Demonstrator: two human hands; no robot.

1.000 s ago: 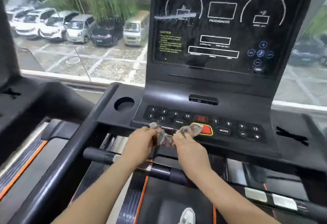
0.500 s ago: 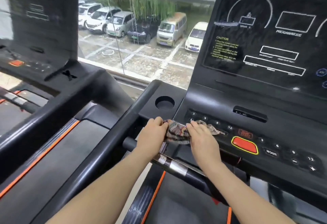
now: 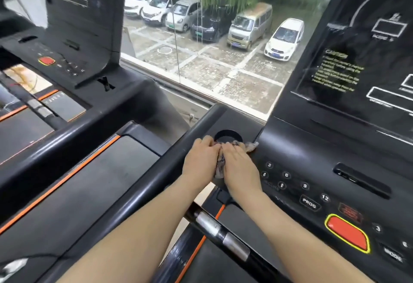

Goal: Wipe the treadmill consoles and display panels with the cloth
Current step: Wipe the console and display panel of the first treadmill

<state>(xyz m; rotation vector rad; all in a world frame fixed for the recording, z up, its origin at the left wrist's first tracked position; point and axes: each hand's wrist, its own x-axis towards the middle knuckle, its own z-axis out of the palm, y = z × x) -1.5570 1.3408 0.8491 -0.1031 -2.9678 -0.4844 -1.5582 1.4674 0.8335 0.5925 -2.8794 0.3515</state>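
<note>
Both hands press a crumpled patterned cloth [image 3: 220,166] onto the left wing of the black treadmill console [image 3: 312,148], just below the round cup holder [image 3: 228,136]. My left hand [image 3: 200,159] lies on the cloth's left side and my right hand [image 3: 240,166] covers its right side; a corner of cloth pokes out by the keypad edge. The keypad with number keys and the red stop button [image 3: 346,233] lies to the right. Above it rises the dark display panel [image 3: 362,59].
A second treadmill with its own console [image 3: 60,59] and display [image 3: 82,3] stands to the left. Black handrails [image 3: 107,126] run between the two machines. A handlebar with metal sensors [image 3: 221,231] crosses below my wrists. A window ahead overlooks parked cars.
Both hands have slid the cloth leftward off the keypad to the console's left wing beside the cup holder. The view has swung left, bringing the neighbouring treadmill into sight.
</note>
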